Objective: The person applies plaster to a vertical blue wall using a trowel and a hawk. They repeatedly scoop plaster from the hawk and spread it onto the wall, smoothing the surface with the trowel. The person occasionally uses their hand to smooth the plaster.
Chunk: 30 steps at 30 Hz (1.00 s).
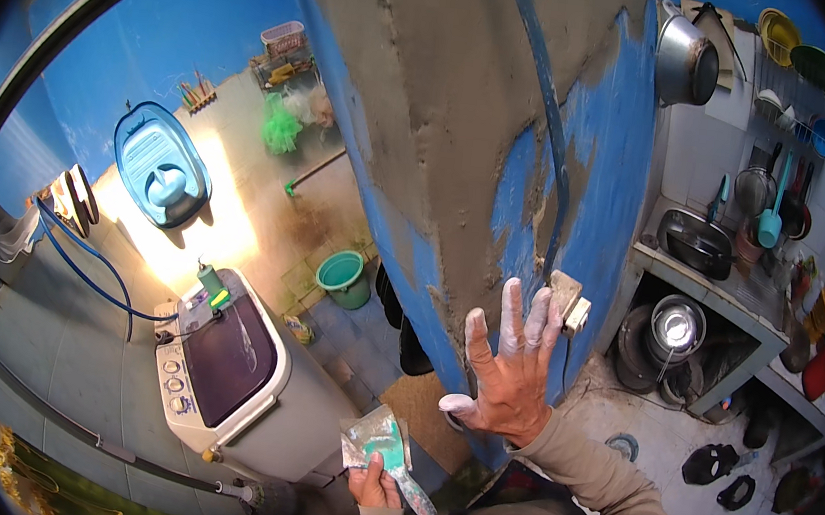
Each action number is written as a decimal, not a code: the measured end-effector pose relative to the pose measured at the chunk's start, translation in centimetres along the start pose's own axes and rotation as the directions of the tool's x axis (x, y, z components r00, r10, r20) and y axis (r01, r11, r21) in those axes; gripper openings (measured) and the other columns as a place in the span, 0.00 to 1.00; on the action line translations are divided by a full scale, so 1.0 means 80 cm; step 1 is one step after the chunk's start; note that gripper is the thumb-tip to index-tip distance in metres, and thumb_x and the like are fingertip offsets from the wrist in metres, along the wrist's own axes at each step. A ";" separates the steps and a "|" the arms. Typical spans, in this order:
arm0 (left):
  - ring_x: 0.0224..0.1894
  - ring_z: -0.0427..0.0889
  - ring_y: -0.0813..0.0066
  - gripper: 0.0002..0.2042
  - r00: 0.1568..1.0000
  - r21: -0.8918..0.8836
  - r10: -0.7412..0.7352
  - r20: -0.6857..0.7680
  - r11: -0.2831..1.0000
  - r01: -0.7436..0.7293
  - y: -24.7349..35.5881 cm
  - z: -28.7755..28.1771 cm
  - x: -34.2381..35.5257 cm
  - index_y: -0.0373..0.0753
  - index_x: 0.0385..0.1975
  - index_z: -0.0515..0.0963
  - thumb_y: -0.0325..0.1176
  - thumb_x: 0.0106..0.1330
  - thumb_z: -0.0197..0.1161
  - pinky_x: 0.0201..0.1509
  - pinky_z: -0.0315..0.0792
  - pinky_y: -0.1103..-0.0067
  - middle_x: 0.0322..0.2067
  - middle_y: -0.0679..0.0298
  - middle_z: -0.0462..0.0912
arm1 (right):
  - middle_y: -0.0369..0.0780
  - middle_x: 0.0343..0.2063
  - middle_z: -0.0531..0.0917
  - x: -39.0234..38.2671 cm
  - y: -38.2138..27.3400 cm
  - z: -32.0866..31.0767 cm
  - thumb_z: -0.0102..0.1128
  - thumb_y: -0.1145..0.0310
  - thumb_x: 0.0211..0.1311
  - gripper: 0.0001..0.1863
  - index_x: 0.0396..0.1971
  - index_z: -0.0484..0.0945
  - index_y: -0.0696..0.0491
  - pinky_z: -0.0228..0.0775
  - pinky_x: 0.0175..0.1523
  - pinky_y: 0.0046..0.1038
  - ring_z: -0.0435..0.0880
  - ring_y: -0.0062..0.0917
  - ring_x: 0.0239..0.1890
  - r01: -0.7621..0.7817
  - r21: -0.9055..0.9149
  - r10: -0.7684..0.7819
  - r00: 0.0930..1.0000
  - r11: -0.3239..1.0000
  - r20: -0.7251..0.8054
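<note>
My left hand (374, 485) is closed round a putty knife (392, 450) with a turquoise, paint-stained handle. Its broad blade is smeared with pale filler, and a flat greyish piece lies against it; I cannot tell what that is. Higher up, my right hand (515, 374) is spread open in front of the wall pillar (444, 150), with white powder on the fingertips. Whether the palm touches the wall is hidden. Beside its fingers sits a small switch box (569, 302), below a dark conduit (549, 111). Grey plaster patches cover much of the pillar's blue paint.
At left stand a twin-tub washing machine (231, 359) and a green bucket (341, 278), with a light-blue basin (163, 166) beyond. Right of the pillar, a kitchen counter (712, 281) carries a sink, with pots underneath. A large pot (685, 60) hangs on the wall above.
</note>
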<state>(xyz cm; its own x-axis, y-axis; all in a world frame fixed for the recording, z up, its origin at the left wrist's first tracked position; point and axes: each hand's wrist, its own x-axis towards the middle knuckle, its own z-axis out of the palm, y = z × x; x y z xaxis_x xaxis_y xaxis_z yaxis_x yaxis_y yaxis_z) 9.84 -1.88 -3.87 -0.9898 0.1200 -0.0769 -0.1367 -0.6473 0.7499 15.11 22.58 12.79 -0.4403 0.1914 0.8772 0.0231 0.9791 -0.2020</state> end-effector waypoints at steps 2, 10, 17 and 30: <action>0.44 0.81 0.76 0.20 1.000 0.003 0.016 -0.007 1.000 -0.016 0.001 0.003 0.000 0.34 0.58 0.68 0.20 0.67 0.60 0.48 0.78 0.80 0.48 0.61 0.79 | 0.58 0.72 0.51 -0.007 0.002 0.008 0.27 0.25 0.64 0.50 0.73 0.55 0.51 0.32 0.70 0.65 0.42 0.60 0.74 -0.045 0.022 0.045 0.999 0.999 -0.001; 0.47 0.80 0.74 0.22 1.000 -0.023 -0.002 0.023 1.000 0.002 0.003 0.000 -0.002 0.33 0.60 0.66 0.18 0.67 0.59 0.51 0.78 0.79 0.50 0.59 0.78 | 0.59 0.72 0.52 0.073 0.006 -0.019 0.23 0.23 0.61 0.50 0.74 0.54 0.43 0.34 0.70 0.65 0.42 0.60 0.74 0.067 0.035 -0.061 0.984 0.997 -0.167; 0.48 0.80 0.74 0.21 0.999 -0.002 -0.002 0.039 1.000 0.002 -0.007 -0.013 0.007 0.33 0.60 0.67 0.19 0.67 0.59 0.50 0.78 0.80 0.50 0.59 0.78 | 0.58 0.72 0.52 0.128 -0.001 -0.046 0.22 0.21 0.60 0.52 0.74 0.55 0.44 0.32 0.70 0.66 0.40 0.59 0.75 0.085 -0.039 -0.090 0.981 0.996 -0.173; 0.43 0.82 0.75 0.23 1.000 -0.035 -0.009 0.013 0.999 0.009 -0.004 -0.006 0.011 0.33 0.60 0.66 0.17 0.65 0.60 0.48 0.79 0.81 0.47 0.60 0.80 | 0.53 0.73 0.51 0.086 0.010 -0.029 0.21 0.23 0.61 0.50 0.73 0.57 0.42 0.23 0.72 0.64 0.37 0.54 0.76 0.104 -0.019 -0.106 0.991 0.994 -0.088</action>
<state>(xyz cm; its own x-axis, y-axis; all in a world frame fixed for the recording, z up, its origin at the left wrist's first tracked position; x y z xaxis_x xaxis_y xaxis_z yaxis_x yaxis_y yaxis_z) 8.99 -1.93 -4.47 -0.9880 0.1354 -0.0749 -0.1471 -0.6724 0.7254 14.17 24.84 19.70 -0.3600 0.0922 0.9284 -0.0058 0.9949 -0.1011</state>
